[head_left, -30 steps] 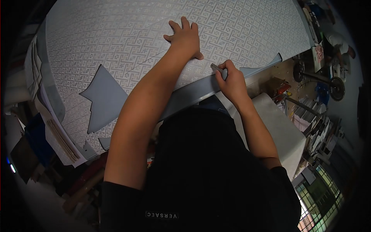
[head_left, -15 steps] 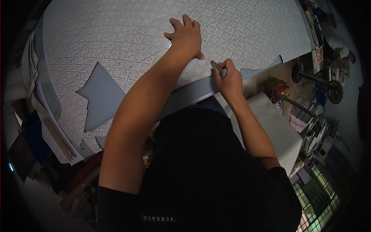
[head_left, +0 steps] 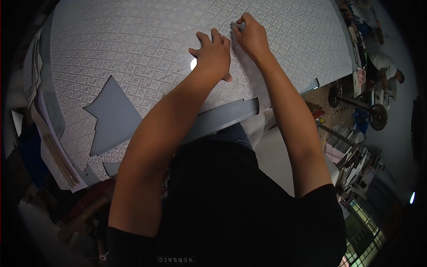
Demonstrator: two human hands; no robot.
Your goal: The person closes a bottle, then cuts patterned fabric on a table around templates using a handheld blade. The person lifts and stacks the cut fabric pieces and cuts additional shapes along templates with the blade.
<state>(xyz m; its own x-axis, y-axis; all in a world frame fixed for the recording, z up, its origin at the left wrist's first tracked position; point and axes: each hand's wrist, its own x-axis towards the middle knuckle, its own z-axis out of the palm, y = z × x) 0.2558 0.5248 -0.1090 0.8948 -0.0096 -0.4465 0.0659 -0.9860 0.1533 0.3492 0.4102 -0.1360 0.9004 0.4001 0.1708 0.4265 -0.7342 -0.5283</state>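
Head view, left hand (head_left: 212, 58) on patterned sheet (head_left: 111, 49), forearm (head_left: 167, 104) partly hiding grey strip (head_left: 227, 114)

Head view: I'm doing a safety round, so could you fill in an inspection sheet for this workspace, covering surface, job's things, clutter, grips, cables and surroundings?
Surface: patterned sheet spread wide; a thin line crosses part of it, cut or crease unclear.
Job's things: pointed grey-blue piece lying on the sheet; grey-blue strip along the near edge; small grey tool, contact with the sheet unclear.
Clutter: layered sheets at the left end; jumbled flat items on the right.
Grips: left grip spread on the sheet; right grip closed around the tool.
Cables: nothing seen.
Surroundings: another person in the right background; barred window at lower right.
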